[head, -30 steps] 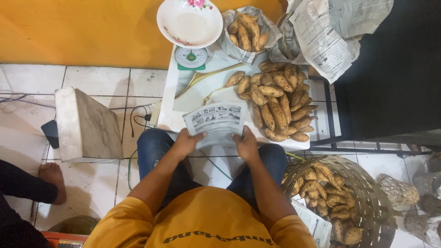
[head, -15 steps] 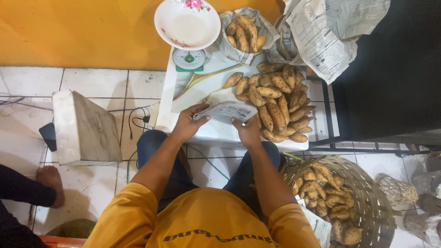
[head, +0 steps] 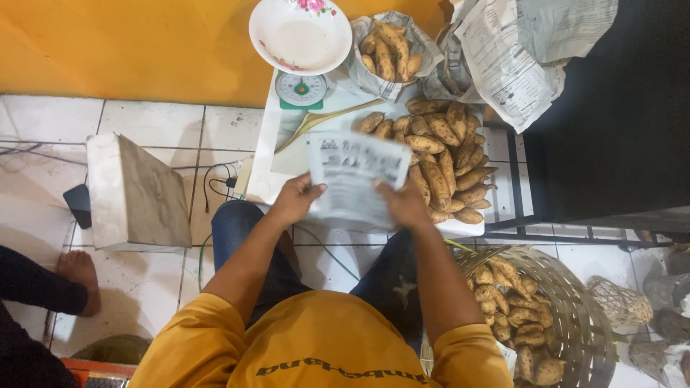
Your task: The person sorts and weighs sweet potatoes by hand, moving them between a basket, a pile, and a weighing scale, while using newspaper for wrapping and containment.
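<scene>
Both hands, left hand (head: 296, 201) and right hand (head: 406, 206), hold a blurred sheet of printed newspaper (head: 357, 176) by its near edge, fingers pinched on the paper, over the near part of the low white table (head: 267, 154). Risk, as a judgement: the thin sheet could tear or sweep the pile of brown oblong sweet potatoes (head: 445, 154) just right of it off the table's near-right edge. Open room lies left over bare table; the green-dial scale (head: 302, 90) and white bowl (head: 300, 34) crowd the far side.
</scene>
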